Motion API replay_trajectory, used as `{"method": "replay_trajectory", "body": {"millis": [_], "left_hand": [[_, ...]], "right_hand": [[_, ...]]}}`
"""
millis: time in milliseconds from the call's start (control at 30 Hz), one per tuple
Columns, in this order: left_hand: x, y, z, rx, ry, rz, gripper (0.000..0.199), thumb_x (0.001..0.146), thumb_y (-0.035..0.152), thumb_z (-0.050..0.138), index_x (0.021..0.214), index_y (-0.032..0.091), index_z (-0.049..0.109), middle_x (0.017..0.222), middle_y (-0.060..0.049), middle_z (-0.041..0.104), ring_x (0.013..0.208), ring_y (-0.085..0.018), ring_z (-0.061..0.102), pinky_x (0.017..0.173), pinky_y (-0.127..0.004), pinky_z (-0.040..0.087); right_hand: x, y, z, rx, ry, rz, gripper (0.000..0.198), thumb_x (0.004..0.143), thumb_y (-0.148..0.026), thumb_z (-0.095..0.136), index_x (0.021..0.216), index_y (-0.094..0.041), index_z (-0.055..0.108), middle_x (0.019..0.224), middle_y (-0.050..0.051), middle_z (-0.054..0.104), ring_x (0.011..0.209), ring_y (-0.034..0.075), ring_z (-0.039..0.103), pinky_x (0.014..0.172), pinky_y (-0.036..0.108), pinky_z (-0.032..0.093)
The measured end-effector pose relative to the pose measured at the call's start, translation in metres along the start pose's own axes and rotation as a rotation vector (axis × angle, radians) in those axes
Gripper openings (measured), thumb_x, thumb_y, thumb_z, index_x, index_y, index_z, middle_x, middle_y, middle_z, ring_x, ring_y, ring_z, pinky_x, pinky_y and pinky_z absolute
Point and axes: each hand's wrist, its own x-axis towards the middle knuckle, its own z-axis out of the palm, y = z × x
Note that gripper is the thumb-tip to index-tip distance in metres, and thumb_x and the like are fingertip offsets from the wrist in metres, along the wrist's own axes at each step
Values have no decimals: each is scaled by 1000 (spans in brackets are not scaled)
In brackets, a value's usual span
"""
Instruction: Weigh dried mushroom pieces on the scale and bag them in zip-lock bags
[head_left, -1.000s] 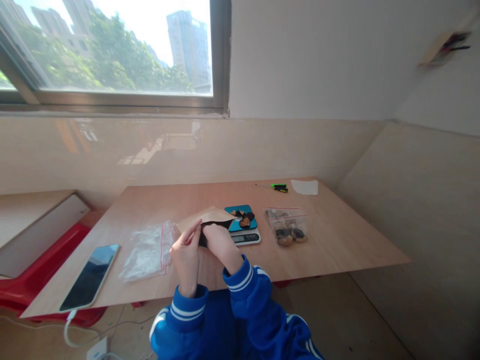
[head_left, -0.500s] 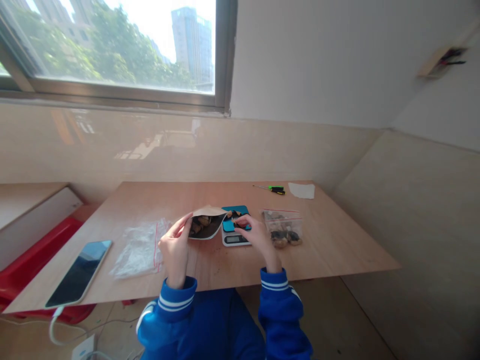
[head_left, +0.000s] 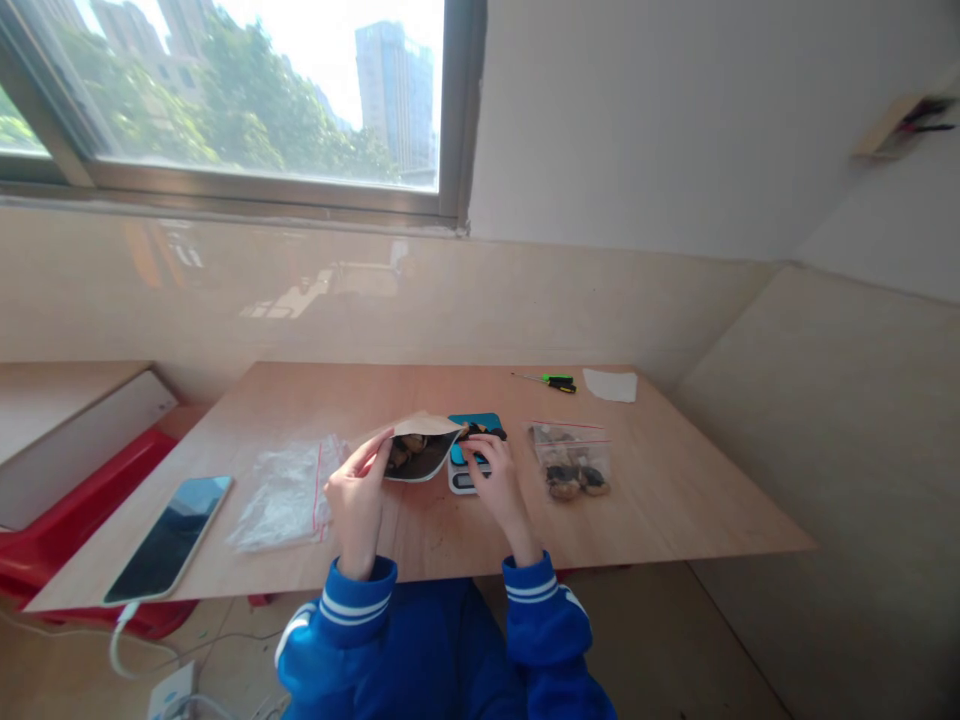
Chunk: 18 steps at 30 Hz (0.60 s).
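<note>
Pinching pouch (head_left: pixel 429 462) rim with left hand (head_left: pixel 356 492), between table (head_left: pixel 652 510) front and back edges; holding right hand (head_left: pixel 496 482) part-closed at scale (head_left: pixel 462 484), can't tell on what. Likely handling light, floppy: favouring rim.

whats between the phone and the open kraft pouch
In the head view, clear plastic zip bags with a red strip lie between the phone and the kraft pouch; the left hand, holding the pouch, is there too.

No lettering, numbers or signs can be read.
</note>
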Motion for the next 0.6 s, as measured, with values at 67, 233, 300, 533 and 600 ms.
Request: {"method": "replay_trajectory", "body": {"millis": [67, 233, 300, 533, 600], "left_hand": [[-1, 0, 2, 15, 5, -5, 35, 78, 45, 65, 102, 22, 76, 96, -5, 77, 96, -26, 71, 87, -37, 55], [-4, -2, 0, 37, 13, 24, 33, 78, 45, 66, 100, 23, 76, 93, -3, 78, 90, -24, 72, 82, -33, 56], [-6, -5, -2, 52, 13, 35, 32, 77, 45, 66, 100, 23, 76, 91, -3, 78, 88, -24, 72, 81, -33, 56], [-23, -8, -5, 114, 36, 39, 28, 80, 42, 65, 100, 26, 76, 90, 0, 78, 85, -22, 71, 69, -27, 55], [-26, -7, -4, 116, 40, 40, 28, 80, 42, 64, 100, 26, 76, 89, -1, 78, 85, -22, 71, 68, -27, 55]], "right_hand": [[-5, -29, -7, 152, 34, -80, 26, 90, -10, 45, 93, -21, 68, 97, 7, 65, 99, 20, 59, 90, 35, 47], [-1, -81, 3, 108, -188, -183, 36, 89, -3, 40, 102, -19, 69, 104, 8, 67, 104, 19, 59, 96, 32, 47], [7, -88, 13, -69, -363, -157, 37, 89, -2, 39, 107, -16, 69, 110, 11, 68, 110, 22, 58, 98, 35, 46], [45, -88, 64, -377, -731, 31, 31, 85, -5, 49, 110, -6, 67, 104, 19, 72, 97, 30, 68, 85, 42, 53], [53, -85, 83, -357, -724, 35, 33, 84, -8, 52, 115, -9, 65, 107, 15, 73, 101, 29, 66, 91, 42, 51]]}}
